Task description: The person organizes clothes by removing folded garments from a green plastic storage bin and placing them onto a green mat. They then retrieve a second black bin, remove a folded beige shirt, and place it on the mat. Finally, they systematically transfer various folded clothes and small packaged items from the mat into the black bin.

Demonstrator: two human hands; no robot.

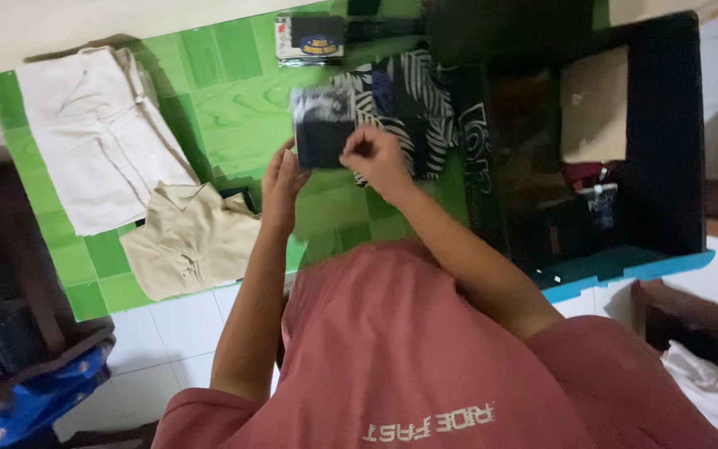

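Both hands hold a small dark packet (322, 125) above the green surface (234, 100), just above the middle of the frame. The packet is a flat rectangle, its long axis running roughly up and down the frame, with a pale, shiny upper band and a dark lower part. The left hand (282, 177) grips its lower left corner from below, fingers curled against the edge. The right hand (378, 158) pinches its lower right edge, thumb and fingers closed on it. The packet thus sits between the hands and slightly above them in the frame.

Behind it lies a zebra-striped cloth (413, 104). A white folded garment (97, 133) lies at upper left, a beige shirt (189, 241) below it. A dark open suitcase (666, 125) fills the right side, with a tan folded cloth (596, 104) inside.
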